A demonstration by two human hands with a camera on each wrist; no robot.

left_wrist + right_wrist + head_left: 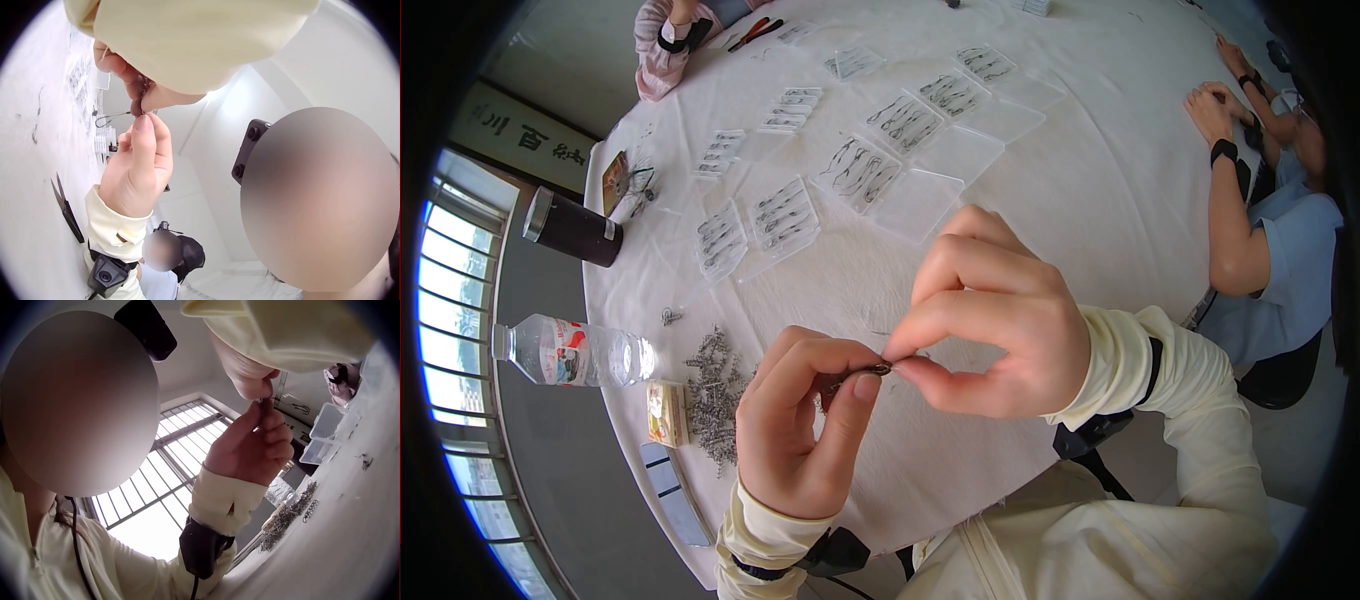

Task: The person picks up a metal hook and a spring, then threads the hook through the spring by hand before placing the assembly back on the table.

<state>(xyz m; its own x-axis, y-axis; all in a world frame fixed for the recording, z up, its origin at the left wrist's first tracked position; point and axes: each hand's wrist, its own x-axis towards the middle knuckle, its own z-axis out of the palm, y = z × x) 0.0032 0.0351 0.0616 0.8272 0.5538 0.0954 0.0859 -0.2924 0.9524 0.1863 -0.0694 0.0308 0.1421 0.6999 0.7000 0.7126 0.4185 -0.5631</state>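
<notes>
At the left of the counter [1100,190], a plastic bottle [570,350] lies on its side, with a pile of wiry metal bits [718,400] between it and your left hand [800,430]. That hand pinches a small dark metal piece [882,369] between thumb and forefinger. The piece lies at your left fingertips, its long axis seemingly running sideways toward your right hand [1010,330], whose thumb and forefinger pinch its near end; both hands are equally close. Open plastic cases [920,205] lie beyond.

White tablecloth [1100,180] bears cases, bottle [570,350], scissors [67,209].
</notes>
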